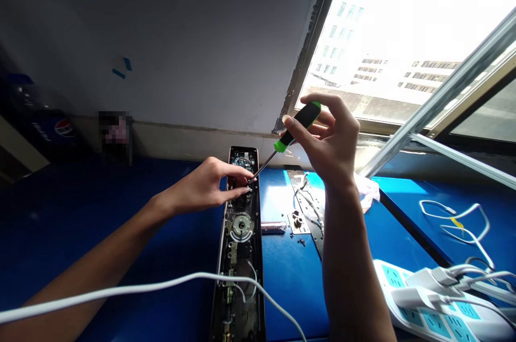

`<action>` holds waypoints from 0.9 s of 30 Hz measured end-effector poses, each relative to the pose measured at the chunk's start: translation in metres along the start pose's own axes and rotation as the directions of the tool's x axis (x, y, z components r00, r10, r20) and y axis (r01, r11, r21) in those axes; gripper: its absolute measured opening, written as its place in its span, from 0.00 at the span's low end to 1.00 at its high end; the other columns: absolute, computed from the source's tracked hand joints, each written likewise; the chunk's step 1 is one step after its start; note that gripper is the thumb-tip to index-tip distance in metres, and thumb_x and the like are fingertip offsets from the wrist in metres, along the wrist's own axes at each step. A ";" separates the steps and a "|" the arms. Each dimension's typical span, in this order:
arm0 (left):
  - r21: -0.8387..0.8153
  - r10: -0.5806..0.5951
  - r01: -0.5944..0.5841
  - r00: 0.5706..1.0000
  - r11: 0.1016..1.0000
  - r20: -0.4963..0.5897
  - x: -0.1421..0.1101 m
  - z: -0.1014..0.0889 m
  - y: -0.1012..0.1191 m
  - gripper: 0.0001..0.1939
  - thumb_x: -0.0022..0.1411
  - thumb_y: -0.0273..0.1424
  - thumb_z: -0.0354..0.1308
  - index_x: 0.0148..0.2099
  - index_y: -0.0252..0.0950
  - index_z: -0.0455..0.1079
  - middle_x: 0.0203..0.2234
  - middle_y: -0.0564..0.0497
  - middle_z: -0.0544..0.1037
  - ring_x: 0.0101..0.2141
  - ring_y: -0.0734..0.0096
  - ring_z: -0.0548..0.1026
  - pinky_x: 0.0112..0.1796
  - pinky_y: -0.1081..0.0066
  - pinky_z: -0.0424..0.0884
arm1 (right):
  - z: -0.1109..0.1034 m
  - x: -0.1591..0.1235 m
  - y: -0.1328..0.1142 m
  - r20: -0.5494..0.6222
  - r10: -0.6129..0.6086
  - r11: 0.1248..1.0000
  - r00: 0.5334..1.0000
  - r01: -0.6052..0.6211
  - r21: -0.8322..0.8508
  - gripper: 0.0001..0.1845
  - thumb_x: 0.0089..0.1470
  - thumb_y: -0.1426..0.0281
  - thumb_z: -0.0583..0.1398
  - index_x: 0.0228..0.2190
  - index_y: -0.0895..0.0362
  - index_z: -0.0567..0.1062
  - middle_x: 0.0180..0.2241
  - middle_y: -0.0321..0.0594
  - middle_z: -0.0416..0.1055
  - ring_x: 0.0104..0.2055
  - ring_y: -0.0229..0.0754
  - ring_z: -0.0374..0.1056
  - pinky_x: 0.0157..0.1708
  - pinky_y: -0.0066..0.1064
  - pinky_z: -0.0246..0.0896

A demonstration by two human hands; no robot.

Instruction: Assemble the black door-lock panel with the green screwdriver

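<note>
A long black door-lock body (pixel 241 245) lies open on the blue table (pixel 121 223), showing a round metal gear and wiring inside. My right hand (pixel 330 137) is closed around the black-and-green handle of a screwdriver (pixel 296 127), whose shaft slants down-left to a tip inside the upper part of the lock. My left hand (pixel 209 187) rests on the lock at that spot, thumb and fingers pinched together right at the tip. What they pinch is too small to make out.
A metal plate (pixel 308 207), a small silver cylinder (pixel 273 227) and loose screws (pixel 301 241) lie right of the lock. A white cable (pixel 141 288) crosses the front. A white power strip (pixel 427 299) with plugs sits at lower right. Wall and window stand behind.
</note>
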State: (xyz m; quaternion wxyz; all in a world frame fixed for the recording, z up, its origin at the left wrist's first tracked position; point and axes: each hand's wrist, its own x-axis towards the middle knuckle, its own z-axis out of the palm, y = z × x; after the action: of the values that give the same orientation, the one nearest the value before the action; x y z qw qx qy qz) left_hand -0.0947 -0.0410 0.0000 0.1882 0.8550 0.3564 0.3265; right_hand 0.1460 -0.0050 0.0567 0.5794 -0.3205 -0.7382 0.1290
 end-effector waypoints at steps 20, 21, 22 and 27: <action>0.039 -0.005 0.005 1.000 0.999 0.004 0.001 -0.015 -0.002 0.18 0.66 0.38 0.65 0.57 0.41 0.78 0.48 0.48 0.84 0.46 0.64 0.81 0.44 0.70 0.77 | 0.012 -0.004 -0.002 0.196 -0.159 0.970 0.968 0.116 0.214 0.34 0.60 0.65 0.64 0.64 0.45 0.62 0.45 0.39 0.77 0.53 0.49 0.77 0.51 0.45 0.79; 0.052 -0.018 0.018 1.000 0.998 -0.008 0.000 -0.019 -0.002 0.17 0.68 0.39 0.64 0.56 0.41 0.78 0.49 0.48 0.84 0.46 0.64 0.81 0.46 0.69 0.76 | 0.015 -0.005 -0.003 0.196 -0.178 0.963 0.964 0.130 0.235 0.32 0.60 0.66 0.64 0.63 0.46 0.64 0.44 0.38 0.77 0.52 0.48 0.77 0.51 0.44 0.79; 0.063 -0.045 0.046 0.999 0.997 -0.019 0.000 -0.023 -0.003 0.16 0.69 0.40 0.62 0.55 0.41 0.78 0.48 0.49 0.84 0.46 0.64 0.81 0.46 0.69 0.76 | 0.017 -0.005 -0.004 0.203 -0.190 0.959 0.961 0.137 0.246 0.30 0.59 0.67 0.64 0.62 0.46 0.65 0.44 0.38 0.77 0.51 0.47 0.77 0.51 0.43 0.79; 0.144 -0.229 0.209 0.964 0.967 0.138 -0.005 -0.039 -0.013 0.13 0.68 0.39 0.60 0.49 0.41 0.80 0.39 0.51 0.84 0.38 0.65 0.80 0.37 0.71 0.72 | 0.030 -0.010 -0.009 0.254 -0.198 0.959 0.947 0.134 0.249 0.27 0.59 0.71 0.64 0.59 0.48 0.69 0.45 0.35 0.78 0.48 0.43 0.79 0.51 0.40 0.80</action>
State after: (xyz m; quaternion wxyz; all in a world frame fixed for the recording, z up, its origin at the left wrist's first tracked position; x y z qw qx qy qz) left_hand -0.1304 -0.0324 0.0184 0.1948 0.8431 0.4536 0.2134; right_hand 0.1160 -0.0124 0.0451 0.5126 -0.1670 -0.8164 0.2069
